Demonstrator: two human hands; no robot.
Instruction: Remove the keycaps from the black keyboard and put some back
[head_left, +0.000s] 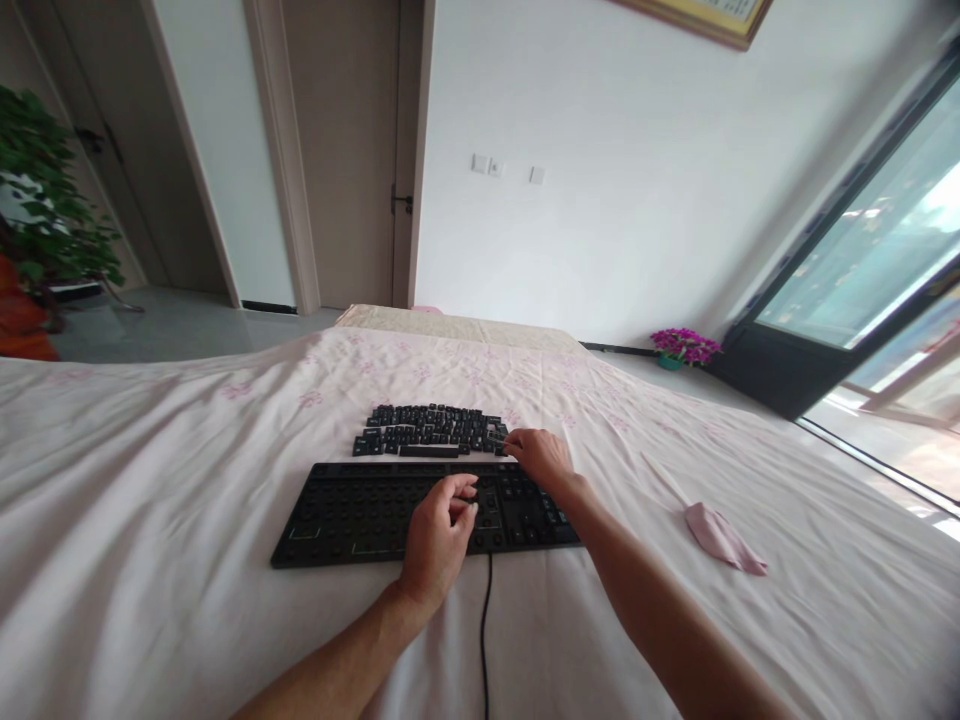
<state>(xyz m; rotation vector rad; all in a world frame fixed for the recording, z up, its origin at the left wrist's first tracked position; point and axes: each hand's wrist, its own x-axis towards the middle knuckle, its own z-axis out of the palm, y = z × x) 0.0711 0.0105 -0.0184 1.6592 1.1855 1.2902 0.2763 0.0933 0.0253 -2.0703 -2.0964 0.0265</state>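
A black keyboard (352,510) lies on the pale bed cover. Most of its left and middle part is without keycaps, while keys still sit on its right end. Just beyond its far edge, loose black keycaps (427,428) are laid out in rows, with a long space bar (429,452) at the near side. My left hand (439,530) is over the middle of the keyboard, fingers curled, thumb and forefinger apart with nothing visible between them. At the right end of the loose keycaps, my right hand (540,455) has its fingertips pinched together; what they hold is too small to make out.
The keyboard's black cable (486,630) runs toward me across the wrinkled, flowered bed cover (187,480). To the right lies a pink cloth piece (721,538) with a thin pale stick. Beyond the bed are a potted pink-flowered plant (684,346), a wall and doors.
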